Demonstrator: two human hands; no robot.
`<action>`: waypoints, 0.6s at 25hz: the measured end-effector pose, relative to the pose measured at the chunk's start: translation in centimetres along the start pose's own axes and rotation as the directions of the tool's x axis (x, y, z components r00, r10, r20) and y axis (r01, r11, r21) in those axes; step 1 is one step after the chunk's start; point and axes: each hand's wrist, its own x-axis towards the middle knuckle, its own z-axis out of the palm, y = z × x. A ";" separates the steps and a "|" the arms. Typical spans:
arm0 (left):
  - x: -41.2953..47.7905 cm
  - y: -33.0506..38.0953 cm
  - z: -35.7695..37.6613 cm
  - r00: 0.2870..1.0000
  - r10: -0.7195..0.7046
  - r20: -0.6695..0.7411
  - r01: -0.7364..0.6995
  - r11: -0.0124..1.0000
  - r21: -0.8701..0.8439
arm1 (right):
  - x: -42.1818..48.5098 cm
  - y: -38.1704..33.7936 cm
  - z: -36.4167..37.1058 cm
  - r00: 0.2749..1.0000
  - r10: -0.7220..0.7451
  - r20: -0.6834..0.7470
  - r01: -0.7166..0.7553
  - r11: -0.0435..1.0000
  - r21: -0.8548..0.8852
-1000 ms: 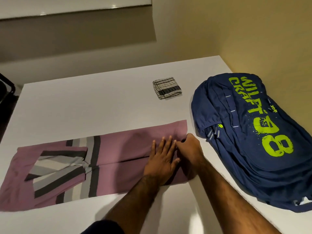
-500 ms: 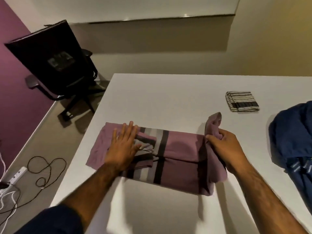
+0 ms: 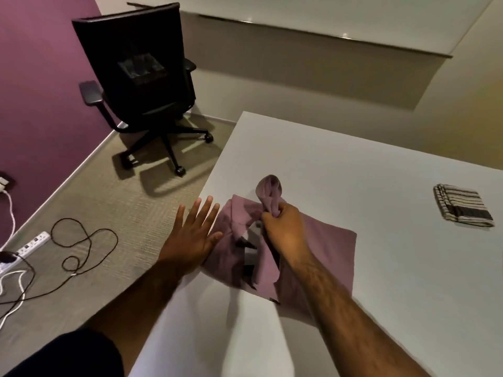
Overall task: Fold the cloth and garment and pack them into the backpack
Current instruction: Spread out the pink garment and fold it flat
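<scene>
A mauve garment (image 3: 324, 248) with grey and black stripes lies partly folded near the left edge of the white table (image 3: 353, 164). My right hand (image 3: 283, 229) is shut on a bunched end of the garment, which sticks up above the fist. Beside the garment's left end, my left hand (image 3: 194, 235) is spread flat with fingers apart at the table's edge. A folded striped cloth (image 3: 464, 205) rests at the far right of the table. The backpack is out of view.
A black office chair (image 3: 141, 77) stands on the carpet left of the table. A power strip (image 3: 24, 247) and looping cables (image 3: 79, 248) lie on the floor at the left. A purple wall runs along the left side.
My right hand has carried the garment's right end leftward over the rest, making the bundle shorter. My left hand slid off to the garment's left side. The view swung left, dropping the backpack out.
</scene>
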 end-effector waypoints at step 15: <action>0.7 -4.0 0.6 0.985 -0.017 -0.174 -0.019 0.979 -0.201 | 2.1 4.1 8.5 0.968 -0.093 -0.234 0.060 0.988 -0.142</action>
